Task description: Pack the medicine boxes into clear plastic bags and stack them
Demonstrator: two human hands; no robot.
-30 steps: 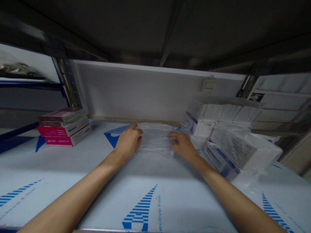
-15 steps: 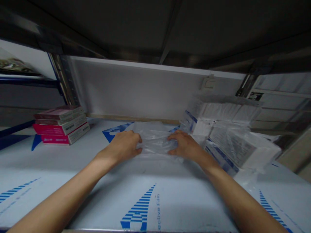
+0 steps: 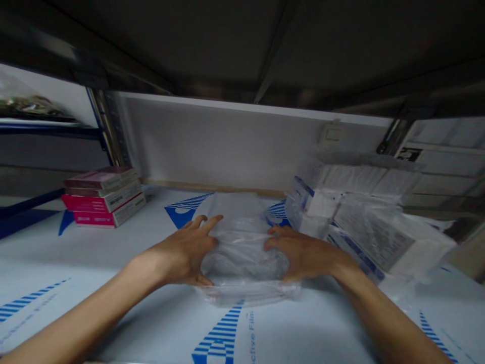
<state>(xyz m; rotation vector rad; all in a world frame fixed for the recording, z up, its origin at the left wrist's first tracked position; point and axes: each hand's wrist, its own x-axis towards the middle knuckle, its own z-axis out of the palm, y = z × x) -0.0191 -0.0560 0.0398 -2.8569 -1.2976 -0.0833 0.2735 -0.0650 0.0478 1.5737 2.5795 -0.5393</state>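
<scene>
A crumpled clear plastic bag (image 3: 246,253) lies at the middle of the shelf, its near end bulging toward me in a loose rounded rim. My left hand (image 3: 189,248) holds the bag's left side; its upper fingers are spread and the thumb is at the near rim. On the opposite side, my right hand (image 3: 299,251) has curled fingers on the plastic, slightly blurred. Under or behind the bag, a flat pale sheet-like part (image 3: 235,202) reaches toward the wall; I cannot tell whether it belongs to the bag.
Pink-and-white boxes (image 3: 106,198) are stacked at the left. Plastic-wrapped white packs (image 3: 379,232) stand close beyond my right hand. The shelf surface (image 3: 159,323) has blue-printed protective film. A dark upper shelf (image 3: 212,45) hangs low overhead, and a wall with a switch (image 3: 333,134) closes the back.
Both hands have come nearer to me, drawing the bag's near end along, and it now bulges wider. My left fingers have spread. The view has shifted slightly.
</scene>
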